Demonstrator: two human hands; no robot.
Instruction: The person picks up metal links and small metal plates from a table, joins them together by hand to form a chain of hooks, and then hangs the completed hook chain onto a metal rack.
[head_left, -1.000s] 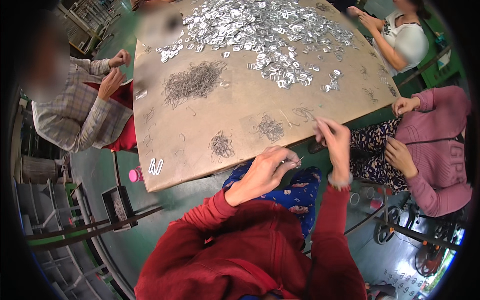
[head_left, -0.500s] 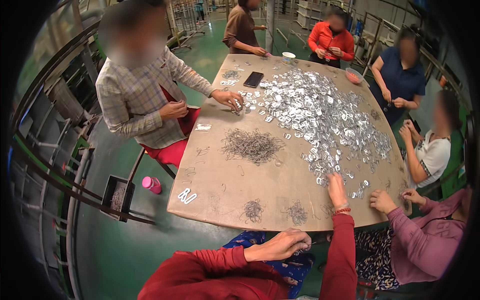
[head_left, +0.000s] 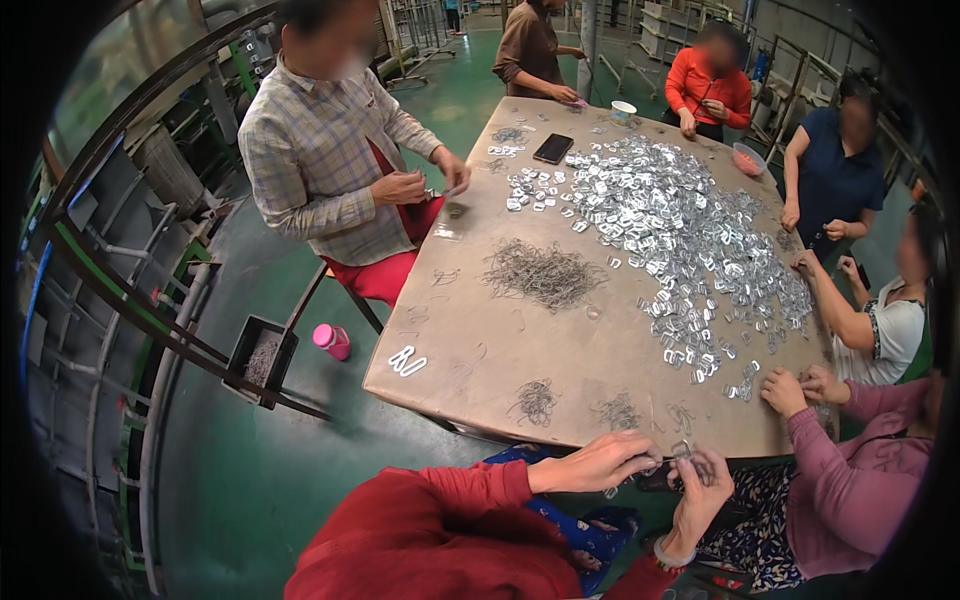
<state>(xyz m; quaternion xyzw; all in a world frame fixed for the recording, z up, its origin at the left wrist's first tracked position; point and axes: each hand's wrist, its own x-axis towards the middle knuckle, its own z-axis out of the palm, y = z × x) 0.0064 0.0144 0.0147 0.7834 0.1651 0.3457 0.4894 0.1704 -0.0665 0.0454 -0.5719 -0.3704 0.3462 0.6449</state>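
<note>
My left hand (head_left: 598, 462) and my right hand (head_left: 700, 492) are close together over the table's near edge. My right fingertips pinch a small silvery metal loop (head_left: 682, 450). My left fingers are pressed together, and what they grip is too small to make out; a small metal piece (head_left: 612, 492) shows just below them. Beyond my hands spreads a big heap of silvery metal loops (head_left: 660, 215). Small clusters of thin bent wires (head_left: 537, 402) lie along the near edge, and a larger wire pile (head_left: 545, 274) sits left of the heap.
Several people work around the brown-topped table (head_left: 480, 350), one in a purple sleeve (head_left: 840, 460) close on my right. A black phone (head_left: 553, 149), a white tub (head_left: 622, 113) and a bowl (head_left: 748, 160) stand farther back. On the floor are a pink-lidded jar (head_left: 332, 341) and a black crate (head_left: 262, 358).
My right hand has come back from the loop heap to my left hand, now with a metal loop. The person in the plaid shirt has drawn a hand back from the table. The view has shifted.
</note>
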